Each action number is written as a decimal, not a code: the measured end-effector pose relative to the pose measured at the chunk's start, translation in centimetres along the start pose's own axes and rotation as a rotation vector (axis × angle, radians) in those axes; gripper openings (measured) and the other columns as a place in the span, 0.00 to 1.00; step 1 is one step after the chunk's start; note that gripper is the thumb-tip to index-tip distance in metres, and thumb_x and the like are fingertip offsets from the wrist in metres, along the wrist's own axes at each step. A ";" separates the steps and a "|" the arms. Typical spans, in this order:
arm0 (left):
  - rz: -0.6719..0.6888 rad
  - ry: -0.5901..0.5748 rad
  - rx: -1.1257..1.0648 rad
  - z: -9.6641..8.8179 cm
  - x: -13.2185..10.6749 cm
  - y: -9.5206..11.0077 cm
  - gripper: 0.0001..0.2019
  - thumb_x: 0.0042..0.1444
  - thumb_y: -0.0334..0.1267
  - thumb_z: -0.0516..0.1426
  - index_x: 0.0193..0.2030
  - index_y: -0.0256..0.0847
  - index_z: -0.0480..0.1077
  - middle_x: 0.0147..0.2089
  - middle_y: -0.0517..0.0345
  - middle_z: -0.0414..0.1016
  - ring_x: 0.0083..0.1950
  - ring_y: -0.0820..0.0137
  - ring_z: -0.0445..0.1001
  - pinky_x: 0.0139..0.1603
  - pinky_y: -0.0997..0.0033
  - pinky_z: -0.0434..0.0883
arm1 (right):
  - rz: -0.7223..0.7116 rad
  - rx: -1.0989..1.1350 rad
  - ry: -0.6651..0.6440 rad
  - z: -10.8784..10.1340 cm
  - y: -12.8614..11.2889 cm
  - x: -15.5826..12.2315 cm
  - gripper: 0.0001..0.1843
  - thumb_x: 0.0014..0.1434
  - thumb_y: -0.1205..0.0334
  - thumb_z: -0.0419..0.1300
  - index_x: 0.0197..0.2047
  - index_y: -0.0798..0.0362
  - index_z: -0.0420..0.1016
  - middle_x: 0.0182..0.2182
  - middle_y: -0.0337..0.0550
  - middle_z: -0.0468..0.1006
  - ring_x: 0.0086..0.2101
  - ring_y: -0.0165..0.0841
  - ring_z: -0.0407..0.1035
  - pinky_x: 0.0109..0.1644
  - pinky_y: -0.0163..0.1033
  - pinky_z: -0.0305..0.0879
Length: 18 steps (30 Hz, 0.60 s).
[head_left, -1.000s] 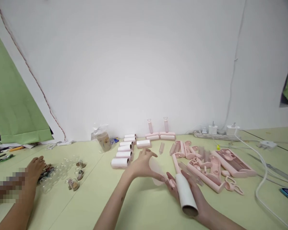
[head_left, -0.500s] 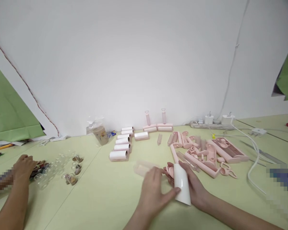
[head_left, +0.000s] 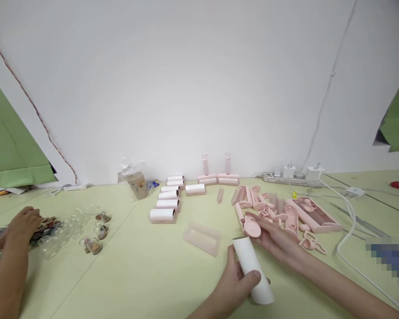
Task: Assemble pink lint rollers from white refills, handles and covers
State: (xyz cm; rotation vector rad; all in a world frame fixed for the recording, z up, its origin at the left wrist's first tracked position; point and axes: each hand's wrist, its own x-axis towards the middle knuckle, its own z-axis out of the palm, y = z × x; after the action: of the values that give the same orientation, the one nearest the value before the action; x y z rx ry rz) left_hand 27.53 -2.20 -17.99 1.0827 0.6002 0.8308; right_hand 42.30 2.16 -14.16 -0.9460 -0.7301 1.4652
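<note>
— What is in your hands?
— My left hand (head_left: 234, 283) wraps tight around the white roll (head_left: 252, 270), low over the table (head_left: 136, 274). My right hand (head_left: 275, 239) holds the pink handle (head_left: 251, 227) in bent fingers.

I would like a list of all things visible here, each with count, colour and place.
white roll: one, white, near edge, in left hand
pink cap: one, pink, in right hand
clear cover: one, pale pink, mid-table
spare rolls: about seven, white, left of centre
standing rollers: two, pink, by wall
pink parts: many, pink, right of centre
cup in bag: one, brown, by wall
glass bottles: several, clear, left side
power strip: one, white, by wall
cable: one, white, right side
table: one, pale green
other person's hand: one, far left
left hand: grips white roll
right hand: holds pink cap
</note>
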 end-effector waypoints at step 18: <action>-0.022 -0.056 0.008 -0.3 -0.3 0.6 0.47 0.44 0.49 0.60 0.60 0.48 0.28 0.33 0.59 0.65 0.29 0.71 0.69 0.24 0.72 0.70 | -0.293 -0.518 -0.130 0.4 -0.1 -1.2 0.18 0.50 0.50 0.61 0.43 0.47 0.68 0.36 0.40 0.73 0.39 0.37 0.69 0.37 0.37 0.66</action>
State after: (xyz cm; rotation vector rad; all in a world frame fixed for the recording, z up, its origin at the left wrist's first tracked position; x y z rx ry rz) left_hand 26.93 -2.15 -17.54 1.1011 0.5686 0.7770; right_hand 42.01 0.99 -13.67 -1.0788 -1.3270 1.1029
